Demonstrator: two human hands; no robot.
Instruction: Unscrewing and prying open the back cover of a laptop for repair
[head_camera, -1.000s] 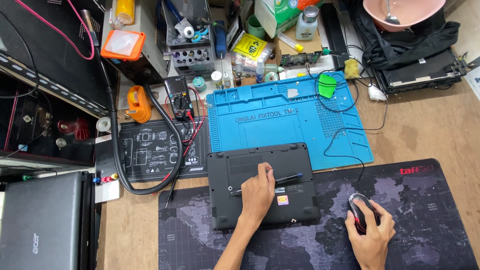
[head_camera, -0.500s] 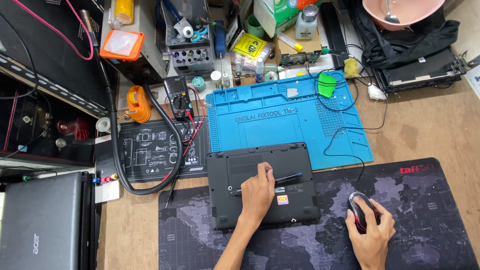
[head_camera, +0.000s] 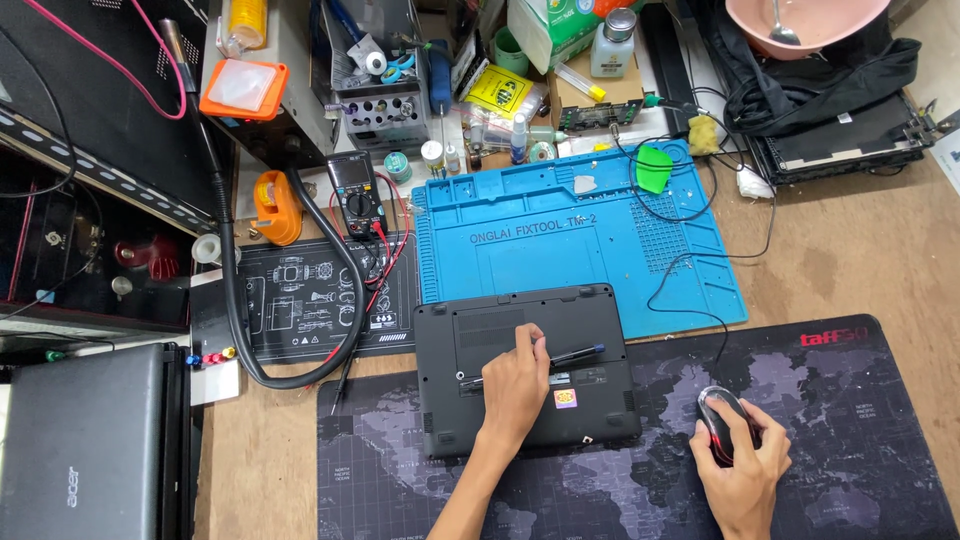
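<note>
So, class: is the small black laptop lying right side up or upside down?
Upside down. The laptop lies shut on the dark mat, its underside up: vent slots and stickers show. The left hand rests on it.

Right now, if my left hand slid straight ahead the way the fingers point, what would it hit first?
The left hand points up across the laptop toward its far edge. Past that edge the blue mat comes first, though height is hard to judge here.

The left hand rests on the upturned black laptop near the bench's front edge, seemingly pinching a thin dark screwdriver lying across it. The right hand cups a black mouse on the dark map-printed mat. Behind the laptop lies a blue repair mat.
</note>
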